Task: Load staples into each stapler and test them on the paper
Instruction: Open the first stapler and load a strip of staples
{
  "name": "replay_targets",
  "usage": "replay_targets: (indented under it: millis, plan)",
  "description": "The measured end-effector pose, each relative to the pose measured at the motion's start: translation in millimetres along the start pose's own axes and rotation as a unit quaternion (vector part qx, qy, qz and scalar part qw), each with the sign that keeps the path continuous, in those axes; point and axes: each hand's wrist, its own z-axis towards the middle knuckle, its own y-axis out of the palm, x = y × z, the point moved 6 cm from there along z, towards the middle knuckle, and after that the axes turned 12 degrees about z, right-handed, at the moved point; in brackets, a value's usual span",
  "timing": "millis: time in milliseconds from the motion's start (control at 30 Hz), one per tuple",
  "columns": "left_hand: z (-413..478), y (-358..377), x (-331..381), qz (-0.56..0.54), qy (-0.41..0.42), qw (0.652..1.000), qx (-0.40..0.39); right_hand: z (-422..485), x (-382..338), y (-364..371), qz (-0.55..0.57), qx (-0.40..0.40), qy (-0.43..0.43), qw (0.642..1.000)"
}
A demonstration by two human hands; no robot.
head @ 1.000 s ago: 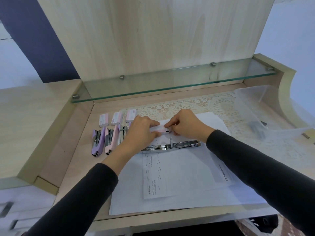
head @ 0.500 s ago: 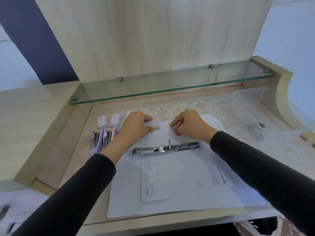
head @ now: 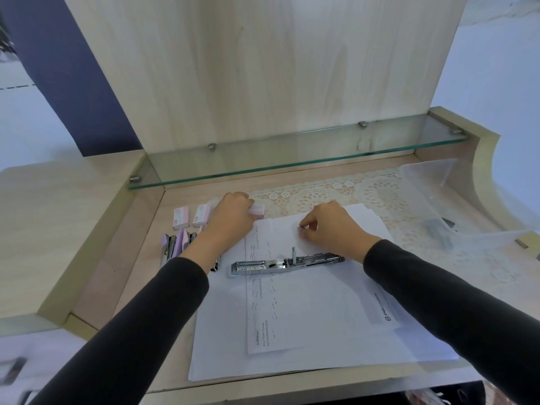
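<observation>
Since the earlier frame the two hands have come apart: the left hand [head: 233, 213] has carried the small pink box [head: 258, 211] back toward the row of boxes at the far left, and the right hand [head: 327, 226] now stays alone over the paper [head: 306, 311]. In the head view, the left hand is closed around the box, setting it beside the two others. The right hand pinches something small and dark between thumb and forefinger, probably a strip of staples, but it is too small to be sure. The stapler [head: 285, 263] lies opened flat on the paper, just in front of the right hand, with its channel facing up. To do this step well, I think the strip should go in with legs down, straight along the channel, before closing.
</observation>
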Motion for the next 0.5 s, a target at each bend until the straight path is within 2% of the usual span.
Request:
replay_targets:
  millis: [233, 333, 500]
  plan:
    - [-36.8, -16.4, 4.9, -0.106, 0.006, 0.993, 0.056, -10.6, -1.4, -12.0, 0.089, 0.041, -0.020, 0.995]
    - [-60.6, -18.2, 14.9, -0.139, 0.022, 0.988, 0.060, -18.0, 0.9, -18.6, 0.165, 0.043, -0.006, 0.985]
    - [-90.7, -18.7, 37.6, -0.156, 0.063, 0.984, 0.067, -28.2, 8.1, -23.8, 0.211, 0.025, 0.032, 0.977]
